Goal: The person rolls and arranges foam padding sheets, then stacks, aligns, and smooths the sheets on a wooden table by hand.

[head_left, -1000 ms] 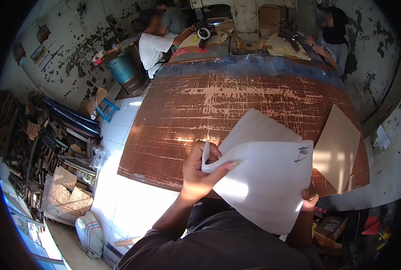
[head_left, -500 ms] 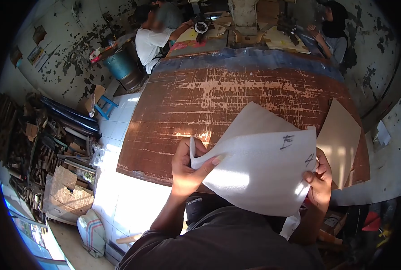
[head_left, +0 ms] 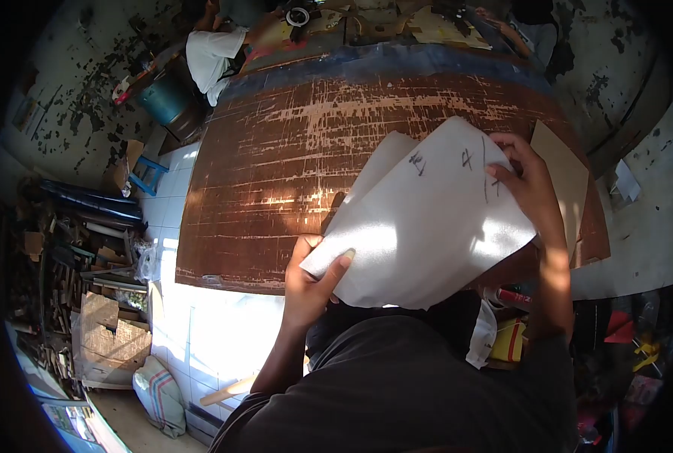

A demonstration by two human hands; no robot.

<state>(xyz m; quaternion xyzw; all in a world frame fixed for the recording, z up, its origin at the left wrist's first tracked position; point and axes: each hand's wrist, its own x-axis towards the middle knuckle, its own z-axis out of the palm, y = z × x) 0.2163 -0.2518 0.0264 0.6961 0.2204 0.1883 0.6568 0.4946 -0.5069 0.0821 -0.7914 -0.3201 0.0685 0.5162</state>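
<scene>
White foam-like sheets (head_left: 427,219) with dark handwritten marks near the upper edge are held up over the near side of a scratched brown table (head_left: 276,166). My left hand (head_left: 310,279) pinches their lower left corner, thumb on top. At the upper right edge my right hand (head_left: 521,177) grips them between thumb and fingers. Part of another pale layer shows behind the front sheet, at its upper left. A tan board (head_left: 570,177) lies on the table's right side, partly behind my right forearm.
Across the table are a person in a white shirt (head_left: 214,57) and another person (head_left: 536,38) at the right. Wood scraps and cardboard (head_left: 114,332) fill the left side. A blue stool (head_left: 148,175) and a striped sack (head_left: 158,394) stand on the floor.
The sheets have swung upward on the right and lie flatter, their left fold opened out. My right hand has moved up along their edge. The view has tilted down.
</scene>
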